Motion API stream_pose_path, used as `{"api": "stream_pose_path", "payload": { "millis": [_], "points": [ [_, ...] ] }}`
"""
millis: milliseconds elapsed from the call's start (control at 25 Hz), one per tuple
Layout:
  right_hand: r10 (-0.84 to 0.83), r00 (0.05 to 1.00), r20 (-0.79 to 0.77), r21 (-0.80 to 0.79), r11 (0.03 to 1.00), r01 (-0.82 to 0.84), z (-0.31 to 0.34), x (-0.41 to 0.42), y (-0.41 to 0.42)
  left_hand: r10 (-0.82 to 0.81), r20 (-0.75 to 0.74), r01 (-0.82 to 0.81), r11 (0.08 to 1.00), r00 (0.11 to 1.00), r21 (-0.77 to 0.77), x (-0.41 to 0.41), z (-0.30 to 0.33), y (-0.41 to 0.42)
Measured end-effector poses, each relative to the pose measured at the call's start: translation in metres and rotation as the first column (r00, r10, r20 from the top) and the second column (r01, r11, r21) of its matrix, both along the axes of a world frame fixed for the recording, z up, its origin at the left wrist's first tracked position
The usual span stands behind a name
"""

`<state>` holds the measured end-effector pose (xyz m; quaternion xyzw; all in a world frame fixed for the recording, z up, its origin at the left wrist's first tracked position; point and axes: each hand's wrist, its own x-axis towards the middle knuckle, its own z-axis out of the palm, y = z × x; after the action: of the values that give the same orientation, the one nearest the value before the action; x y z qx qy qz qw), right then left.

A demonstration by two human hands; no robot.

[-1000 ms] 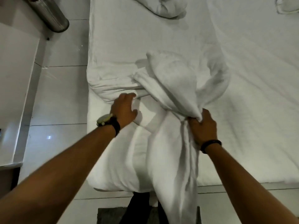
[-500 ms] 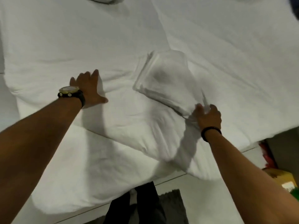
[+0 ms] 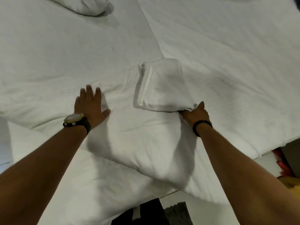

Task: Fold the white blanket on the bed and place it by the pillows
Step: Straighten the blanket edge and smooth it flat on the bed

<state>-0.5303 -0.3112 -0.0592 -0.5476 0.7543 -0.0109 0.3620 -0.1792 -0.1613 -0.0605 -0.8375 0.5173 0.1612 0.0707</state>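
Observation:
The white blanket [image 3: 162, 85] lies folded into a small thick rectangle in the middle of the bed [image 3: 227, 54]. My right hand [image 3: 196, 113] is at its near right corner, fingers tucked under the fold and thumb up along the edge. My left hand [image 3: 90, 106], with a watch on the wrist, rests flat and open on the sheet a hand's width left of the blanket. A white pillow [image 3: 90, 5] shows at the top edge, far beyond the blanket.
Puffy white bedding [image 3: 146, 156] bulges between my forearms at the bed's near edge. Below it are pale floor tiles, a dark rug [image 3: 177, 211] and dark trouser legs [image 3: 146, 213]. Red and yellow objects [image 3: 285, 169] sit on the floor at the right.
A second ago the blanket was bunched up in my right hand and hung over the bed edge. It now lies folded flat, and my left hand has spread flat on the sheet.

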Motion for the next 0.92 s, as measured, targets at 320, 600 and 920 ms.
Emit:
{"api": "stream_pose_path", "payload": {
  "millis": [320, 600, 920],
  "points": [
    [0.09, 0.991, 0.102, -0.21, 0.975, -0.068, 0.039, 0.005, -0.011, 0.229, -0.439, -0.299, 0.949, 0.869, -0.096, -0.05, 0.021, 0.012],
    [0.727, 0.652, 0.216, -0.486, 0.659, -0.575, 0.109, 0.05, 0.189, 0.492, -0.863, -0.624, 0.64, -0.117, 0.449, -0.069, 0.123, 0.032],
    [0.943, 0.105, 0.315, -0.086, 0.138, -0.987, 0.07, 0.101, 0.364, 0.405, -0.662, -0.495, 0.867, 0.63, 0.059, -0.081, 0.15, 0.15]
  ]
}}
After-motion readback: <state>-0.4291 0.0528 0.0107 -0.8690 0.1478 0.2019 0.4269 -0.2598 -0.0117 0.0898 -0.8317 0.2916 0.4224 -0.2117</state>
